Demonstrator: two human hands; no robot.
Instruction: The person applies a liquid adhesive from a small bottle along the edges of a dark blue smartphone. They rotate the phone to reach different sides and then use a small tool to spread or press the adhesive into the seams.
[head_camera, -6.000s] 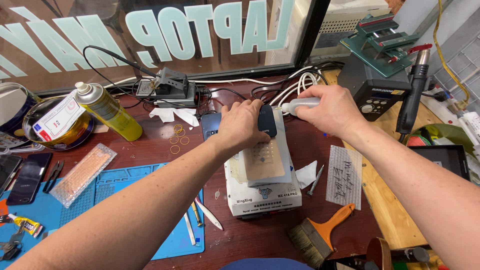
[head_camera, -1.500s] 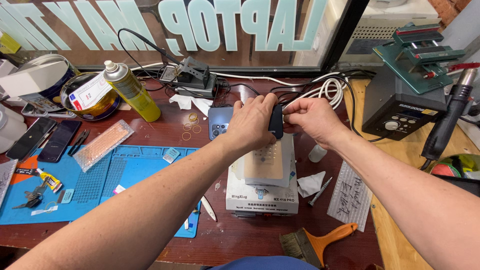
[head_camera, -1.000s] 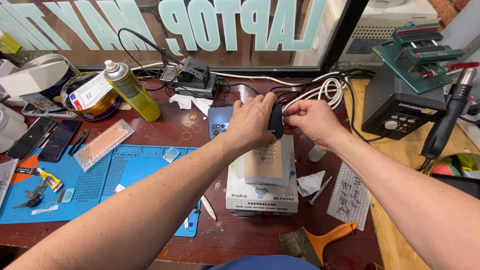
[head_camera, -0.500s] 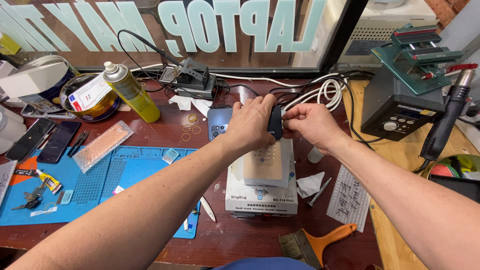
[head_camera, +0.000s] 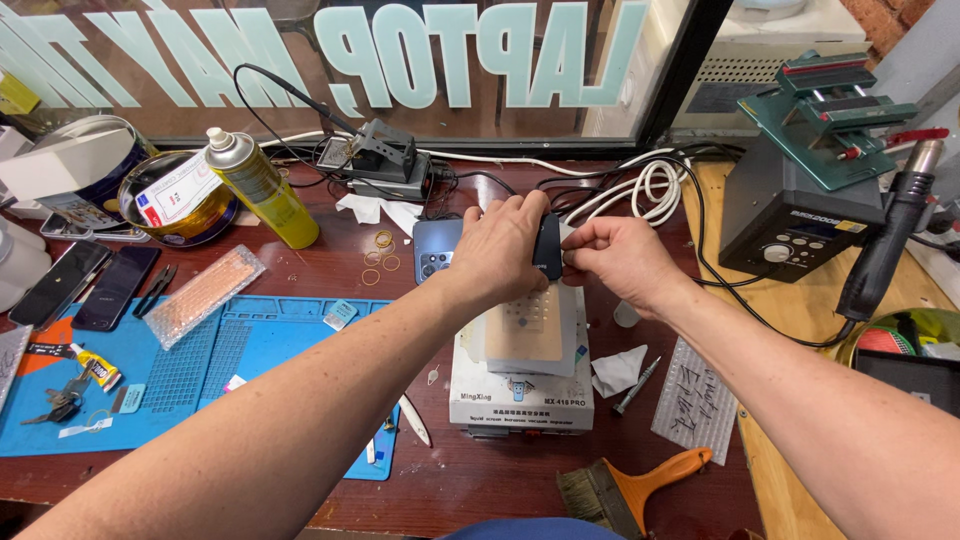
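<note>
1. Left hand (head_camera: 505, 250) grips the dark phone (head_camera: 547, 245) above the white machine (head_camera: 522, 385); right hand (head_camera: 618, 262) fingers pinch its edge.
2. Risk: grip slips, phone drops onto machine.
3. Risk: elbow sweeps brush (head_camera: 630, 487) off tabletop (head_camera: 300, 270).

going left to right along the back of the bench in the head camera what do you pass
Round tin with a white and red label → yellow spray can → black soldering iron stand → coiled white cable → dark grey station box → black hot air handle.

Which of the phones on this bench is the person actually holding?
The dark phone pinched between the left hand and right hand, above the white machine; the two black phones lie untouched at far left.
</note>
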